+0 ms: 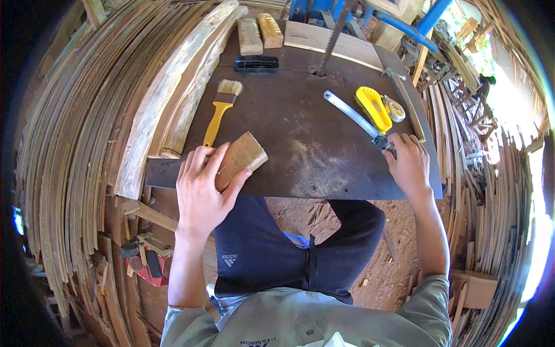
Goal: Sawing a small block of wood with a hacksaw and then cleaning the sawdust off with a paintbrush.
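My left hand [202, 191] is closed round a brown wooden block [245, 157], fingers along its left side and thumb at its near side, at the table's front left. A paintbrush [217, 118] with a yellow handle lies just beyond it, bristles pointing away. At the right, my right hand [409, 163] is closed on the dark handle of a tool with a long silver blade [351, 114]; its exact kind is unclear. That blade points away and to the left, over the dark table [277, 121]. Beside it lie a yellow oval hollow piece [373, 109] and a small pale roll [395, 109].
A saw blade [335, 40] rises from the table's far side. A hammer [407, 104] lies along the right edge. At the back are a black oblong holder [256, 64], two wooden blocks [260, 33] and a board [332, 44]. Long planks [173, 87] flank the left.
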